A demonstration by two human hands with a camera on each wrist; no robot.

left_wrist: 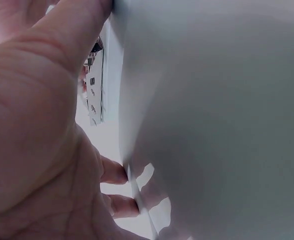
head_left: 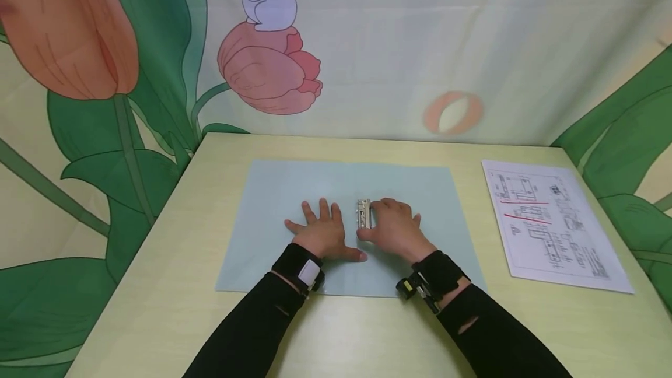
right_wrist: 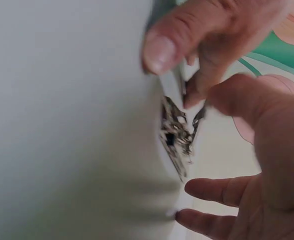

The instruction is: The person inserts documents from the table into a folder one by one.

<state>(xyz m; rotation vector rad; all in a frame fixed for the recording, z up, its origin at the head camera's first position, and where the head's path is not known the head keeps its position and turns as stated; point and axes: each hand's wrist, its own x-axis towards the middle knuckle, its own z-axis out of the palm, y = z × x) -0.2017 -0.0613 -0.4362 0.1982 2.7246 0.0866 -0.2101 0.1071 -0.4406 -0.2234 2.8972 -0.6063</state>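
Observation:
A slim silvery metal part [head_left: 363, 214] with holes and small fittings is on the light blue mat [head_left: 294, 179], its long side running away from me. My right hand [head_left: 396, 226] holds it at the right side, thumb by the near end and fingertips by the far right edge. To its left, my left hand [head_left: 322, 235] rests on the mat with fingers spread and thumb stretched rightward. The left wrist view shows the part's flat, perforated face [left_wrist: 93, 92] beyond the thumb. Seen from the right wrist, its mechanism [right_wrist: 177, 132] lies among the fingers of both hands.
Printed sheets with technical drawings [head_left: 556, 226] and red underlines lie at the table's right. The pale wooden table [head_left: 173, 261] extends around the mat. Behind it hangs a cloth [head_left: 378, 51] printed with tulips and a white animal.

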